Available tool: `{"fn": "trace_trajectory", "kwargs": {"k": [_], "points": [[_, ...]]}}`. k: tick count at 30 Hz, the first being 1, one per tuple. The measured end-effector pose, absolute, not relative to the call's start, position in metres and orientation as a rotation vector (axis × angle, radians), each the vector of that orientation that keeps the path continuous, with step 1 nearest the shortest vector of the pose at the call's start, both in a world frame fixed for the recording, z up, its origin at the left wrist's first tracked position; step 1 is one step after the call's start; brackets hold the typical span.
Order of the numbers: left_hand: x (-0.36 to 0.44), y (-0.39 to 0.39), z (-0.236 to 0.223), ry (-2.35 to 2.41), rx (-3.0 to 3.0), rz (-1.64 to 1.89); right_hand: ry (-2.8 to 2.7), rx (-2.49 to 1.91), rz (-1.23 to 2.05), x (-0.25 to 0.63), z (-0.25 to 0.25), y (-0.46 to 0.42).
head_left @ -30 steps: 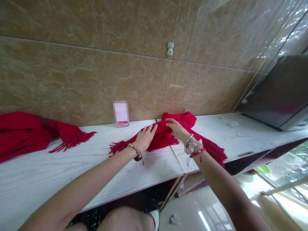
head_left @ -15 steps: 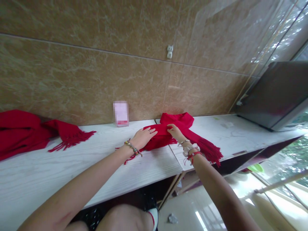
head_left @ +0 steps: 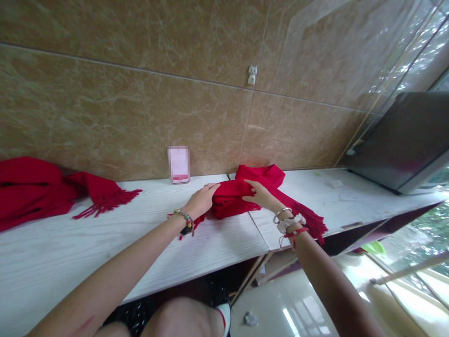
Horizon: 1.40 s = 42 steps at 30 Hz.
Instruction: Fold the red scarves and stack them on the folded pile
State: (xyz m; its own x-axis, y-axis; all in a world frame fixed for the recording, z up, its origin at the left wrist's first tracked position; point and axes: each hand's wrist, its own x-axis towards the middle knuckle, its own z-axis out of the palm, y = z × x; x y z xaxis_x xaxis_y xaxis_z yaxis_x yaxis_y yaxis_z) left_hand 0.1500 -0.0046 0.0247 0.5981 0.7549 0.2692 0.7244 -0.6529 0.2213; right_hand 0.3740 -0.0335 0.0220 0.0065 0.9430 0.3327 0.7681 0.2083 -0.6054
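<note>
A red fringed scarf (head_left: 231,199) lies bunched and partly folded on the white wood-grain table (head_left: 224,238). My left hand (head_left: 200,202) is closed on its left end, thumb and fingers about the cloth; some fringe shows under the wrist. My right hand (head_left: 264,195) rests at the scarf's middle, its thumb and fingers apart over the cloth. Behind that hand a loop of the scarf rises against the wall, and one fringed end runs under my right wrist toward the table's front edge.
Another red fringed scarf (head_left: 31,192) lies at the far left. A phone-like pink rectangle (head_left: 179,164), its face blurred, leans on the tiled wall (head_left: 122,117). A white cat-shaped hook (head_left: 252,75) is on the wall. A dark grey appliance (head_left: 414,135) stands at the right end.
My left hand went from lying flat on the scarf to gripping its left edge. The left fringe has been tucked in under the cloth. My right hand's fingers have spread.
</note>
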Motion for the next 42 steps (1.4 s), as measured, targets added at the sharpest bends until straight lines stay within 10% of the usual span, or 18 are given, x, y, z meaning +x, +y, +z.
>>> {"fn": "trace_trajectory", "kwargs": {"k": [42], "points": [[0.085, 0.016, 0.044, 0.967, 2.843, 0.212, -2.456, -1.653, -0.345, 0.372, 0.024, -0.052]]}}
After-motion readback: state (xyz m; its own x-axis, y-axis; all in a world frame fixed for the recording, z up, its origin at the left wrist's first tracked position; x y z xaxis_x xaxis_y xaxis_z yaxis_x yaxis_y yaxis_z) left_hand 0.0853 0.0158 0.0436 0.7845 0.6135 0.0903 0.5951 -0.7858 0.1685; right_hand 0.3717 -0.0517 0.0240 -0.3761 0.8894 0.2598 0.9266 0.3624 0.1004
